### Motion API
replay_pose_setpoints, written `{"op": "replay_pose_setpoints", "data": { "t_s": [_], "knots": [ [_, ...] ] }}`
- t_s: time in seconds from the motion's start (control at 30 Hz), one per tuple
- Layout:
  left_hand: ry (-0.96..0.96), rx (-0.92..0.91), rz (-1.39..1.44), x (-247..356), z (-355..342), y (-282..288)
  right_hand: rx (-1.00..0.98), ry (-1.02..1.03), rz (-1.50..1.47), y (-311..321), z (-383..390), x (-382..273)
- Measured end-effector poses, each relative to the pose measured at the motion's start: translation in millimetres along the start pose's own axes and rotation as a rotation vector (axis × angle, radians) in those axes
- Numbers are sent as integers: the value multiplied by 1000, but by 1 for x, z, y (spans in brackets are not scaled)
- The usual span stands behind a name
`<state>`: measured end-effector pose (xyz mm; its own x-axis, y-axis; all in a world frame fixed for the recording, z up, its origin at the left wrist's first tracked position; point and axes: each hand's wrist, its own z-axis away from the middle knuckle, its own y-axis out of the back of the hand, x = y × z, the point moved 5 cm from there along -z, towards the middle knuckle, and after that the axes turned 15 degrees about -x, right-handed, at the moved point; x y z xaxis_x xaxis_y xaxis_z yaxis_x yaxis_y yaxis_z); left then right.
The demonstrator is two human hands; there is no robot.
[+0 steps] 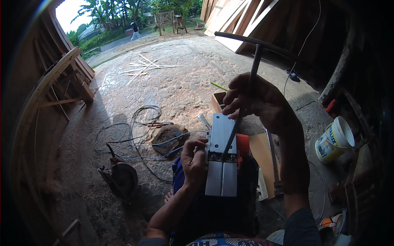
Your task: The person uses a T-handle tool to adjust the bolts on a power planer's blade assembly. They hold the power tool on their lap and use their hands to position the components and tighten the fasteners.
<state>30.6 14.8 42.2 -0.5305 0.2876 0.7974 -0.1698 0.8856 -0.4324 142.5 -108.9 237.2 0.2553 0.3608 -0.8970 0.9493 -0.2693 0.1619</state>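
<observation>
An electric hand planer (pixel 222 178) lies upside down across my lap, its silver sole facing up and a red part showing on its right side. My left hand (pixel 193 160) is closed against the planer's left edge, fingers curled beside the blade slot. Above it, my right hand (pixel 264 102) grips the shaft of a long T-handle wrench (pixel 256 61). The wrench slants down to the blade slot, where its tip meets the row of small bolts; the exact fit is too small to make out.
On the floor to the left lie a circular saw (pixel 124 176), a coiled cable (pixel 137 119) and a stone (pixel 168 137). Thin wood strips (pixel 147 67) are scattered ahead. At right are a board (pixel 262 151), a metal bar (pixel 273 160) and a white bucket (pixel 328 149). A wooden box (pixel 216 102) stands beyond the planer.
</observation>
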Motion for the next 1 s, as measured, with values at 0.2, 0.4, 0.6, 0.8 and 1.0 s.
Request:
{"op": "replay_pose_setpoints", "data": {
  "t_s": [0.2, 0.4, 0.6, 0.8, 1.0],
  "knots": [
    [-3, -14, -27, -6, -3, 6, 92, -218, 364, -5, 2, -12],
    [27, -14, -58, -6, -10, 6, 243, -241, 511, -9, -4, -1],
    [54, -10, -56, -5, -12, 6, -27, -238, 151, -6, 2, -7],
    [25, 8, 8, 1, -11, 0, 97, -320, 629, 2, 1, 6],
    [43, -33, 10, -2, -11, 1, 84, -145, 204, -9, 6, 7]
  ]
}}
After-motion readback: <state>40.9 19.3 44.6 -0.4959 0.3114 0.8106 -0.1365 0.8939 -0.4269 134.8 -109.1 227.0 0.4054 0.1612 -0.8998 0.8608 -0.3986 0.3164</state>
